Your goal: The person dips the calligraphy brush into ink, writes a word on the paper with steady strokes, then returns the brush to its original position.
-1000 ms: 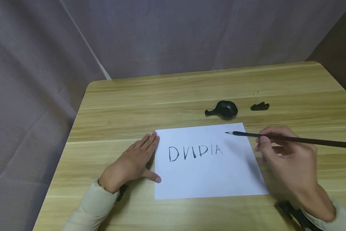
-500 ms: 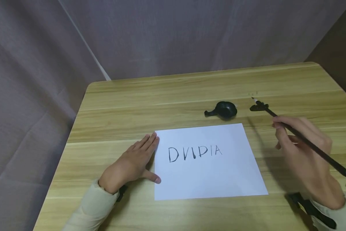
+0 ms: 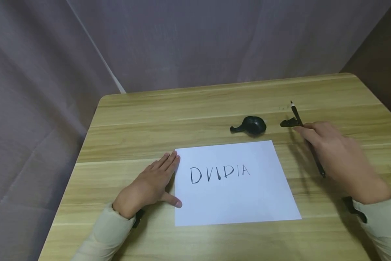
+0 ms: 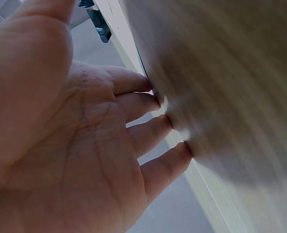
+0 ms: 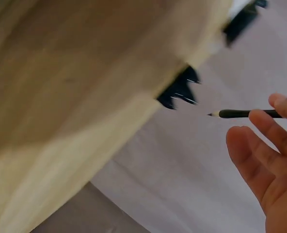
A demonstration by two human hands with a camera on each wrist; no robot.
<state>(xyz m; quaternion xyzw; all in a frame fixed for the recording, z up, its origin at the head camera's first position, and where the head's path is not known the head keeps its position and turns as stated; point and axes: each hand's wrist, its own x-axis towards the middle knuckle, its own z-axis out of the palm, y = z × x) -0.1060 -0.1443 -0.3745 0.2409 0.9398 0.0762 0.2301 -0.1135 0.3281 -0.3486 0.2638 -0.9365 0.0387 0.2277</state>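
Observation:
My left hand (image 3: 148, 185) lies with straight fingers over the left edge of a white sheet of paper (image 3: 237, 203), its thumb on the sheet. Dark letters reading "DVIDIA" run across the paper. In the left wrist view the fingertips (image 4: 165, 167) touch the wooden surface. My right hand (image 3: 338, 156) pinches a dark writing brush (image 3: 295, 113) between thumb and fingers, its pale-based tip pointing away from me. The brush passes over the right end of a small black notched brush rest (image 3: 288, 123). In the right wrist view the brush rest (image 5: 180, 90) shows just beyond the tip.
A black ladle-shaped ink dish (image 3: 253, 125) stands behind the paper, its handle to the left. Small dark marks (image 3: 283, 108) dot the wooden table (image 3: 169, 119) near the brush tip. A grey curtain (image 3: 188, 43) hangs behind the table.
My right hand has carried the brush from over the paper to the brush rest at the back right, turning its tip from leftward to away from me. The left hand has stayed in place.

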